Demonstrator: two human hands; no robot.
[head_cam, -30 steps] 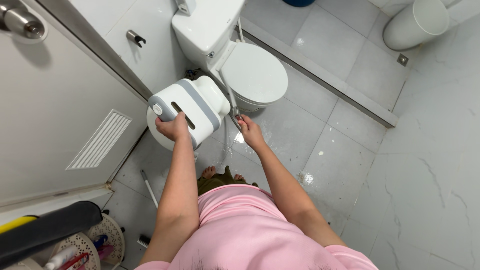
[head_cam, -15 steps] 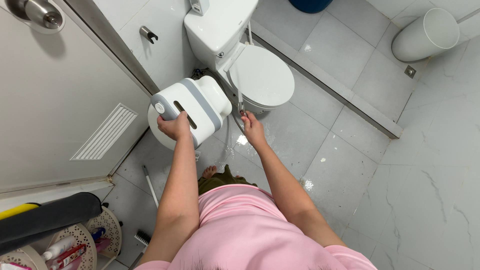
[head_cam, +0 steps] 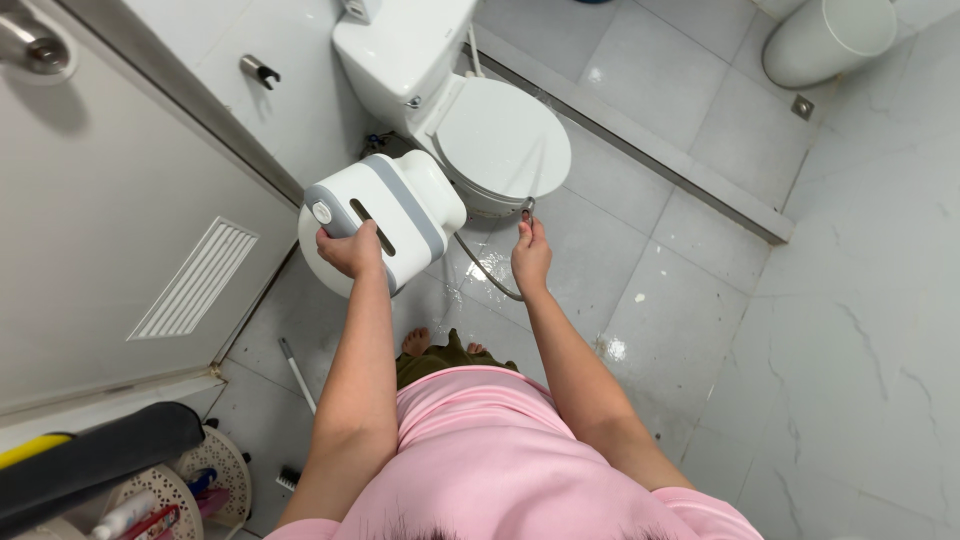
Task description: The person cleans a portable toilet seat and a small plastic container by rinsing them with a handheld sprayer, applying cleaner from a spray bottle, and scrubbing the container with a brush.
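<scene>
My left hand [head_cam: 352, 250] grips the edge of a white stool with a grey band [head_cam: 385, 215], held tilted above the floor beside the toilet. My right hand [head_cam: 530, 255] is closed on the head of a metal spray hose [head_cam: 484, 272], whose flexible line loops down under the stool toward the wall. The hand sits just in front of the closed white toilet seat [head_cam: 503, 138]. Wet patches shine on the grey floor tiles below both hands.
A white door with a vent [head_cam: 130, 230] stands at the left. A white bin [head_cam: 825, 40] sits at the far right corner. A long-handled brush [head_cam: 296, 375] lies on the floor near a round rack of bottles [head_cam: 190, 480]. A raised threshold strip [head_cam: 660, 160] crosses behind the toilet.
My right hand has moved right and slightly down with the spray head, so the hose now hangs in a loop. The stool stays held in the left hand.
</scene>
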